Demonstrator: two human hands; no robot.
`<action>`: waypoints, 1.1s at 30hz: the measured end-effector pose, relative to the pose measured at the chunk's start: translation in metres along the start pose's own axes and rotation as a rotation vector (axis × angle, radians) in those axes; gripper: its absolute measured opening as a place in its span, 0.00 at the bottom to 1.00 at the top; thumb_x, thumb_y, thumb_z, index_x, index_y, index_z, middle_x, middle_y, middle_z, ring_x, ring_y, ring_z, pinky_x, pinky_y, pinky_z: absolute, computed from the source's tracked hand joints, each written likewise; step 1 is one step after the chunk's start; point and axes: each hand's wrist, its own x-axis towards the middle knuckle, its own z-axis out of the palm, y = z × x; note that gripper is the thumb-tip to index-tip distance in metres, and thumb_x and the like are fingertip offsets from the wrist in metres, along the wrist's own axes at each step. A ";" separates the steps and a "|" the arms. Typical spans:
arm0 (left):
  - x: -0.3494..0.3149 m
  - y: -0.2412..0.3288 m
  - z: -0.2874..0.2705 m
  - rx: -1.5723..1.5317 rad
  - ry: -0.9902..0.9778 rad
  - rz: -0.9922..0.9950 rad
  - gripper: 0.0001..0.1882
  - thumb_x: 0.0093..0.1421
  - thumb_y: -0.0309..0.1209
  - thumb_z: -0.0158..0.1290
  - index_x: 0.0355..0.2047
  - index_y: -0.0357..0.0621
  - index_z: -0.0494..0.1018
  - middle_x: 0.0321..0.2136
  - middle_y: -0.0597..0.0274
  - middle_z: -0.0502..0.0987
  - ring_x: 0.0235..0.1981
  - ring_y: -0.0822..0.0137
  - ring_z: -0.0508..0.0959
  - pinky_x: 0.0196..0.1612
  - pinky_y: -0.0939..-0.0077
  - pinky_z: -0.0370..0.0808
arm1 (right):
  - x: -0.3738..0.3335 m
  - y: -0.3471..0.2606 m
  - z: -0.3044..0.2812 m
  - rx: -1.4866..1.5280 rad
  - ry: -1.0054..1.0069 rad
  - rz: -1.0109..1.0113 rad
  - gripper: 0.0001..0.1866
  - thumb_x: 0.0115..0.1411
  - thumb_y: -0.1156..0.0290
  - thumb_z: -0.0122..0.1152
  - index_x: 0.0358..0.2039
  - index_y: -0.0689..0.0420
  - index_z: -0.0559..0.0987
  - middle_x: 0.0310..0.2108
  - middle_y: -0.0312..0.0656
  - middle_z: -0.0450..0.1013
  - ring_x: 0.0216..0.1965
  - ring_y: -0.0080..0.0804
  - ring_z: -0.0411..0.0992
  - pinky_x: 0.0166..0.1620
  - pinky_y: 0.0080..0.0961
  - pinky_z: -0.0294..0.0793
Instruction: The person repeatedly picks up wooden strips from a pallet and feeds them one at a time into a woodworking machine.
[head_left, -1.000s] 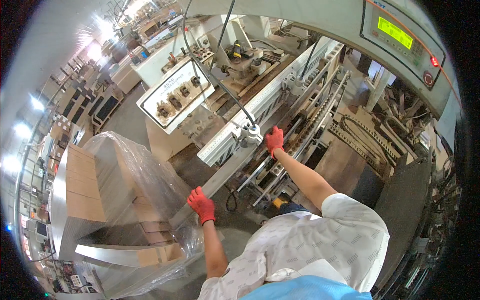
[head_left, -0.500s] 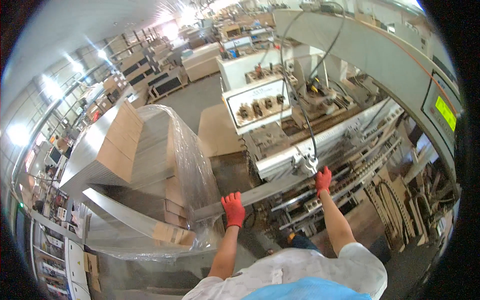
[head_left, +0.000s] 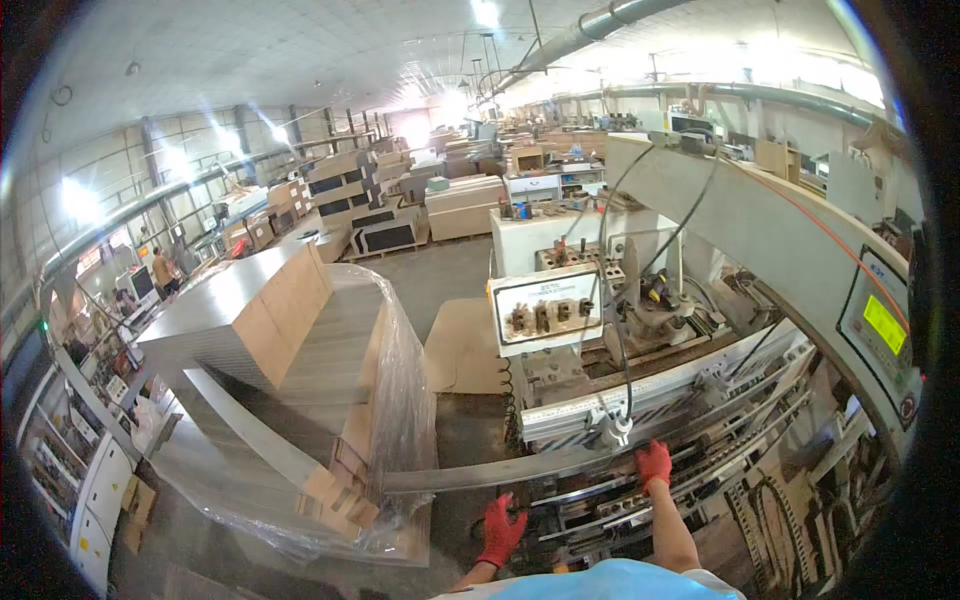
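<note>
A long, narrow grey board [head_left: 470,477] lies across the front of a drilling machine, its left end reaching toward the wrapped stack. My right hand [head_left: 654,465], in a red glove, is at the board's right part, just below a metal clamp [head_left: 613,427]; its fingers are bent over the board's edge. My left hand [head_left: 500,532], also red-gloved, is off the board on its near side. The left fingers are spread and hold nothing.
Left stands a stack of grey panels [head_left: 220,310] beside loose clear plastic wrap [head_left: 400,370]. A white machine box with dark knobs [head_left: 548,312] rises ahead. On the right, a beam carries a control panel with a lit green screen [head_left: 884,324]. A person [head_left: 163,270] stands far left.
My left hand has come off the board and now sits nearer to me with fingers spread. My right hand stays by the clamp. The view has tilted up, showing more of the hall.
</note>
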 end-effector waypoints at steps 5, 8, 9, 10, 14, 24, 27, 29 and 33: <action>-0.009 -0.027 0.036 -0.676 0.061 -0.400 0.24 0.54 0.38 0.57 0.48 0.41 0.65 0.39 0.55 0.73 0.39 0.61 0.73 0.43 0.69 0.70 | -0.023 -0.012 0.015 -0.017 0.000 -0.261 0.36 0.45 0.70 0.63 0.56 0.63 0.62 0.47 0.57 0.65 0.47 0.56 0.64 0.48 0.43 0.68; 0.037 -0.013 0.027 -0.316 0.095 -0.099 0.20 0.59 0.42 0.52 0.45 0.42 0.67 0.33 0.61 0.74 0.32 0.67 0.73 0.36 0.73 0.70 | -0.020 0.011 0.018 0.017 -0.008 -0.151 0.35 0.47 0.72 0.60 0.57 0.60 0.62 0.55 0.59 0.60 0.55 0.57 0.59 0.55 0.41 0.62; 0.043 -0.020 0.037 -0.401 0.075 -0.195 0.19 0.61 0.44 0.50 0.43 0.43 0.68 0.30 0.63 0.74 0.28 0.69 0.73 0.33 0.74 0.70 | -0.019 0.024 0.022 0.037 0.039 -0.171 0.36 0.48 0.73 0.59 0.59 0.60 0.60 0.57 0.61 0.58 0.57 0.58 0.58 0.57 0.40 0.61; 0.044 -0.049 0.051 -1.063 0.056 -0.724 0.18 0.62 0.46 0.48 0.42 0.44 0.69 0.27 0.64 0.73 0.26 0.70 0.72 0.30 0.74 0.69 | -0.015 0.012 0.024 0.019 -0.040 -0.151 0.36 0.49 0.73 0.59 0.59 0.60 0.60 0.57 0.61 0.58 0.57 0.58 0.58 0.57 0.40 0.61; 0.068 -0.042 0.069 -1.096 0.199 -1.081 0.17 0.61 0.45 0.50 0.38 0.43 0.70 0.24 0.62 0.73 0.22 0.70 0.72 0.25 0.73 0.69 | -0.009 0.026 0.023 -0.102 -0.054 -0.145 0.32 0.54 0.73 0.56 0.60 0.59 0.59 0.58 0.61 0.57 0.55 0.55 0.61 0.54 0.39 0.65; 0.053 -0.057 0.056 -1.131 0.234 -1.046 0.15 0.60 0.41 0.53 0.35 0.41 0.72 0.25 0.59 0.74 0.22 0.68 0.72 0.24 0.73 0.69 | -0.020 0.002 0.022 -0.074 -0.041 -0.222 0.29 0.55 0.73 0.52 0.58 0.62 0.61 0.53 0.60 0.62 0.48 0.58 0.65 0.46 0.43 0.69; 0.076 -0.014 0.061 -0.928 0.128 -1.060 0.18 0.57 0.44 0.56 0.27 0.40 0.70 0.20 0.62 0.74 0.19 0.69 0.72 0.23 0.73 0.67 | -0.008 0.031 0.022 -0.096 0.013 -0.206 0.29 0.54 0.74 0.51 0.58 0.63 0.60 0.53 0.60 0.61 0.50 0.57 0.64 0.46 0.43 0.69; 0.069 -0.031 0.053 -1.025 0.204 -1.001 0.17 0.57 0.44 0.55 0.28 0.40 0.70 0.21 0.62 0.74 0.18 0.69 0.72 0.21 0.73 0.66 | -0.010 0.020 0.031 -0.114 -0.018 -0.218 0.30 0.54 0.74 0.50 0.59 0.62 0.60 0.54 0.60 0.60 0.50 0.57 0.64 0.46 0.43 0.69; 0.080 -0.002 0.056 -0.921 0.301 -1.124 0.17 0.57 0.43 0.55 0.31 0.40 0.70 0.22 0.60 0.75 0.18 0.67 0.72 0.19 0.72 0.66 | -0.011 0.021 0.018 -0.069 -0.061 -0.221 0.29 0.56 0.73 0.49 0.59 0.62 0.59 0.55 0.60 0.60 0.51 0.57 0.64 0.46 0.42 0.70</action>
